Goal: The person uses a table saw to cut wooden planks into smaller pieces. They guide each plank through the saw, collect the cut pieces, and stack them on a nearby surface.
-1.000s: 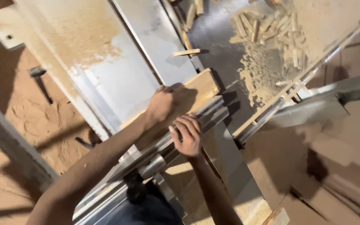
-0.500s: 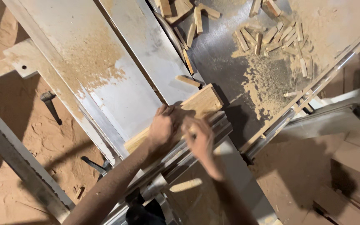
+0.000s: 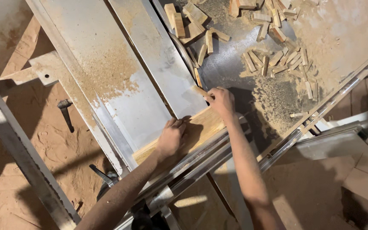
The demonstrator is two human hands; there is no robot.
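Observation:
A pale wooden board (image 3: 201,127) lies flat at the near edge of a metal saw table (image 3: 124,81). My left hand (image 3: 171,137) presses down on the board's left part, fingers curled against a metal fence. My right hand (image 3: 220,101) rests at the board's far right corner, fingertips pinching a small wood offcut (image 3: 201,90) beside the saw blade slot (image 3: 188,55). Several short cut wooden blocks (image 3: 273,55) lie scattered on the table beyond the blade.
Sawdust covers the table's right side and the floor (image 3: 30,149). Metal rails (image 3: 201,166) run along the table's near edge. A grey metal frame beam (image 3: 22,157) crosses at the left. A dark lever handle (image 3: 66,111) sticks out below the table.
My right hand has moved off the near rail to the board's far corner by the blade. The left hand slid left along the board. The camera view has shifted.

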